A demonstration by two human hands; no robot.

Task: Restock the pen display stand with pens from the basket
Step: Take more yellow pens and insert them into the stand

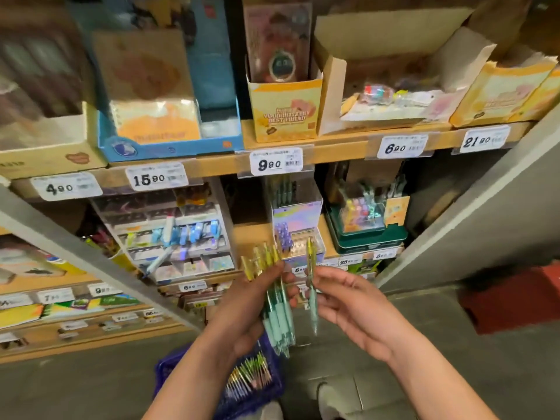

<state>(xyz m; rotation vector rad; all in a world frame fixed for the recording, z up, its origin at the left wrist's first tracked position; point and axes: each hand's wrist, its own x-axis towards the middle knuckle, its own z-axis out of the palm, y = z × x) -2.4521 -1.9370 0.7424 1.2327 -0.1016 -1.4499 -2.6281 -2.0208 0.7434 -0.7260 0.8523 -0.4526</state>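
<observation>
My left hand (251, 301) grips a bunch of mint-green pens (277, 322) with yellow clips, tips pointing down. My right hand (348, 301) pinches a single mint-green pen (312, 295), held upright just right of the bunch. Straight ahead on the shelf stands the pen display stand (298, 225), a pastel tiered holder with several green pens in its back row and purple ones lower down. The blue basket (269, 386) sits on the floor below my left forearm and holds several more pens.
A clear tiered stand with blue markers (178, 234) sits left of the pen stand, a green tin display (366, 228) to its right. Price tags line the wooden shelf edge (333, 153). A grey post (91, 253) slants across the left. A red object (512, 298) lies on the floor.
</observation>
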